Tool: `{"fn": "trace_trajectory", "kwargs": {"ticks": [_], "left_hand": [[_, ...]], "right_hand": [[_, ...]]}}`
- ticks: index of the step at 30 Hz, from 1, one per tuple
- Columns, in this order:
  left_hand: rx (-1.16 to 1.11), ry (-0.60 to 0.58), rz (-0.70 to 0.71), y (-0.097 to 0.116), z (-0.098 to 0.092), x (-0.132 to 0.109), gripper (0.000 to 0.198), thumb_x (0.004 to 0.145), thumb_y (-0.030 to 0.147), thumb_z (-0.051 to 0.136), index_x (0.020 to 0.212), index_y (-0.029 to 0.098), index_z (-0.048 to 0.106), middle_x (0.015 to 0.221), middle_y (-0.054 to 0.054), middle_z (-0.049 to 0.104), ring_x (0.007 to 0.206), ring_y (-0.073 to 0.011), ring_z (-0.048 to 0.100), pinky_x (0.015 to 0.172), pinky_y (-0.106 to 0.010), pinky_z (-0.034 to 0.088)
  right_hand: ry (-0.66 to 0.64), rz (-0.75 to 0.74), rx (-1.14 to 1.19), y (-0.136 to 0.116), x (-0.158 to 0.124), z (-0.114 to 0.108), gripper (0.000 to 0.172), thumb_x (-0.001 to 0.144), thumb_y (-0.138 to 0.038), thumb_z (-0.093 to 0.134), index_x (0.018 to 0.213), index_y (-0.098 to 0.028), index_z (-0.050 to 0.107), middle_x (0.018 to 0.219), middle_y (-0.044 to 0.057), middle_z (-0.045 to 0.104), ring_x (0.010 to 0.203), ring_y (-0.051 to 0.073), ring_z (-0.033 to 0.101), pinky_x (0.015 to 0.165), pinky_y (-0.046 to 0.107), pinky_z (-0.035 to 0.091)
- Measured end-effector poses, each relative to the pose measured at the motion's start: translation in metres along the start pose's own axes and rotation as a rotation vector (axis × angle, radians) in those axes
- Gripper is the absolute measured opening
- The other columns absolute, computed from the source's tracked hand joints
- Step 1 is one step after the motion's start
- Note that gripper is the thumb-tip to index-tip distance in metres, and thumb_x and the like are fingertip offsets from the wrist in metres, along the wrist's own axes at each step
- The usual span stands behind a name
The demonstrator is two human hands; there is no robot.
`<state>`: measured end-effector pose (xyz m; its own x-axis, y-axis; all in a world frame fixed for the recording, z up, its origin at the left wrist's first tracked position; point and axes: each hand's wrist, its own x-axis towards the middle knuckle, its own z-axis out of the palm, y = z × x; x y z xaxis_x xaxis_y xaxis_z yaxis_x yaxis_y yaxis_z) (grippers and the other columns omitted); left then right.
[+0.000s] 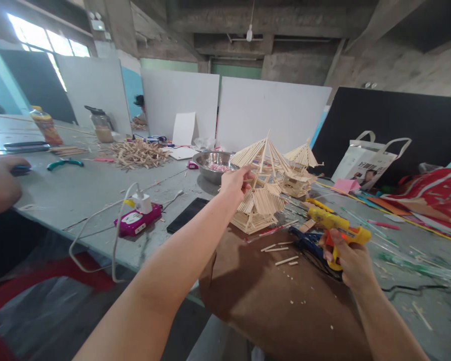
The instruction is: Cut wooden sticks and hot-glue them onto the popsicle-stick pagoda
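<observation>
A model pagoda built of thin wooden sticks [261, 193] stands on a brown cardboard sheet [270, 296] on the grey table. My left hand [236, 183] reaches out to it, fingers pinched on a stick at the edge of the upper roof. Lower right, my right hand [348, 258] is wrapped round the grip of a yellow glue gun [334, 223], whose nozzle points left toward the model. A few loose sticks [283, 253] lie on the cardboard between the two hands.
A second stick house [300, 173] stands behind the first, beside a steel bowl [212, 165]. A pink power strip [137, 220], a black phone [186, 214], a heap of sticks [137, 153] and green pliers [64, 163] lie left. Another person's hand [0, 183] rests far left. Bags [368, 160] sit right.
</observation>
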<state>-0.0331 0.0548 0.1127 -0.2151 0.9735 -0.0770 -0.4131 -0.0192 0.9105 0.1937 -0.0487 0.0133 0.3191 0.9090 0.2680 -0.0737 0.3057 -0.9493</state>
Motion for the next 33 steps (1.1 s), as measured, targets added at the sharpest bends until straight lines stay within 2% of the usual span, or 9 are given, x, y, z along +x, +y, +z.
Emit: {"fn": "trace_trajectory", "kwargs": {"ticks": [9,25,29,33], "left_hand": [[-0.061,0.019,-0.036,0.0,0.004,-0.001,0.02,0.055,0.027,0.066,0.054,0.012,0.053,0.045,0.0,0.054,0.027,-0.0016,0.032,0.032,-0.017,0.02],[-0.062,0.047,-0.075,0.003,0.009,-0.003,0.017,0.058,0.024,0.064,0.055,0.014,0.051,0.045,0.001,0.053,0.028,-0.002,0.031,0.032,-0.018,0.02],[-0.05,-0.015,-0.097,0.0,0.0,0.002,0.019,0.056,0.027,0.066,0.059,0.013,0.053,0.048,0.001,0.054,0.028,-0.0022,0.033,0.032,-0.018,0.02],[-0.119,-0.131,-0.169,-0.002,-0.014,0.002,0.022,0.064,0.035,0.057,0.064,0.013,0.055,0.05,0.0,0.056,0.028,-0.0039,0.037,0.031,-0.018,0.022]], "right_hand": [[0.009,-0.01,-0.038,0.0,0.0,0.0,0.033,0.06,-0.045,0.063,0.065,-0.015,0.05,0.051,-0.001,0.053,0.028,0.005,0.038,0.026,0.017,0.027],[0.008,-0.015,-0.058,0.004,-0.001,0.0,0.032,0.06,-0.046,0.062,0.062,-0.016,0.051,0.048,-0.002,0.052,0.028,0.005,0.037,0.027,0.018,0.028],[-0.003,-0.011,-0.072,0.004,-0.001,0.0,0.032,0.061,-0.045,0.061,0.061,-0.016,0.051,0.049,-0.002,0.052,0.028,0.004,0.038,0.027,0.018,0.027],[0.004,-0.002,-0.071,0.004,-0.001,0.001,0.033,0.06,-0.047,0.062,0.061,-0.016,0.05,0.05,-0.002,0.053,0.028,0.004,0.038,0.026,0.018,0.027]]}}
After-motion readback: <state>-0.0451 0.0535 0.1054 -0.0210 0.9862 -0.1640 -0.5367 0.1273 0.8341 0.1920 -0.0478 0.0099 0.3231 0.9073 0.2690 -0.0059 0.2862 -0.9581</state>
